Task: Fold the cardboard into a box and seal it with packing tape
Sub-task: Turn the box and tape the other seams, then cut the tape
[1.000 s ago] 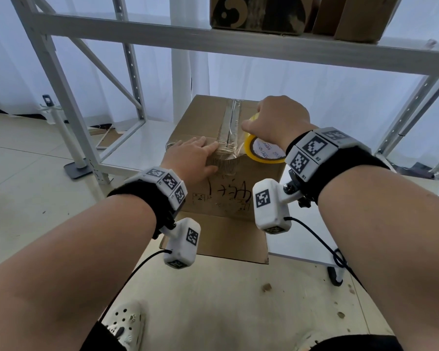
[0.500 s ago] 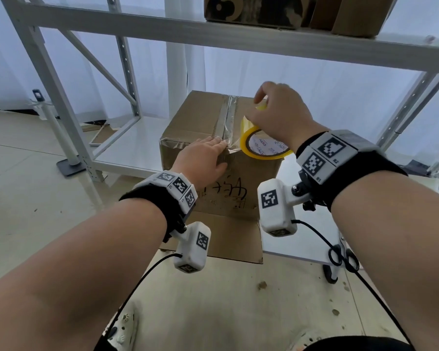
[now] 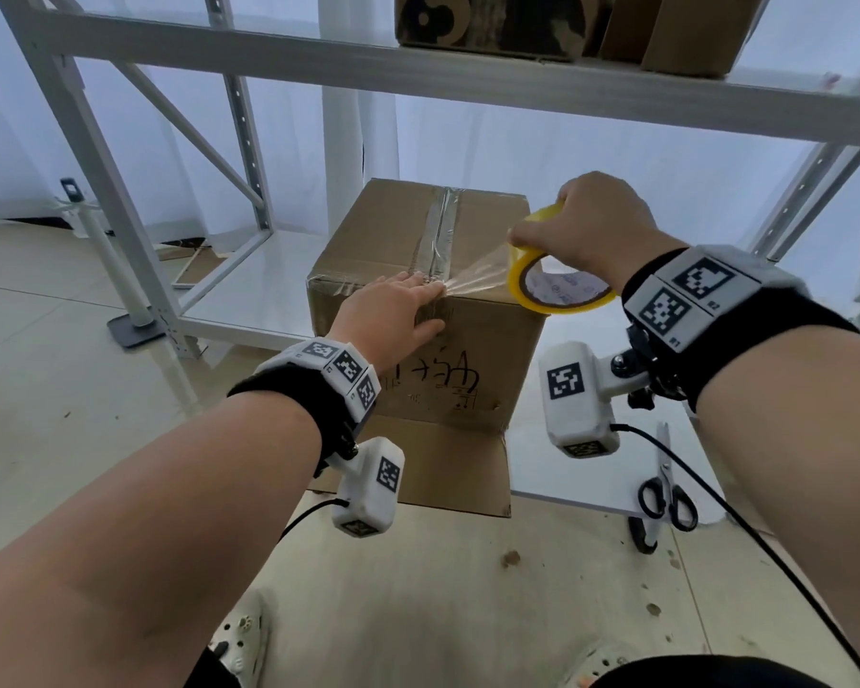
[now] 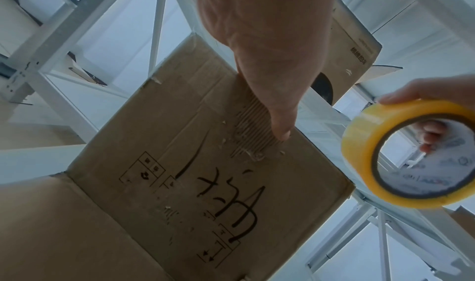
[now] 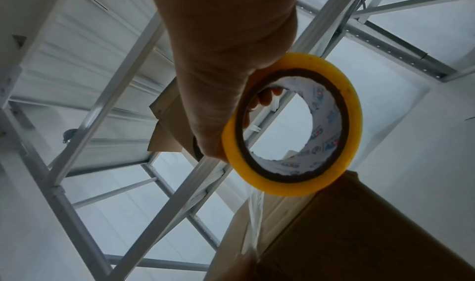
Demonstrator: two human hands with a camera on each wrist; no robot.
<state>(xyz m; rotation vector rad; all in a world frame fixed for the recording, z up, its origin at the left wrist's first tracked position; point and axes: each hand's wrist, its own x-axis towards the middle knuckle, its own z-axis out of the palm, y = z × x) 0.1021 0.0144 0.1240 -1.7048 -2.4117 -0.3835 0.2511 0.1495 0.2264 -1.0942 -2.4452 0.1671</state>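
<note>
Handwritten black characters, printed handling symbols on box; unreadable.

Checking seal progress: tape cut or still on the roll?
Still attached: a clear strip runs from the roll to the box edge under the left hand.

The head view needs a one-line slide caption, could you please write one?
Left hand presses tape onto the cardboard box edge while right hand pulls the yellow tape roll away.
</note>
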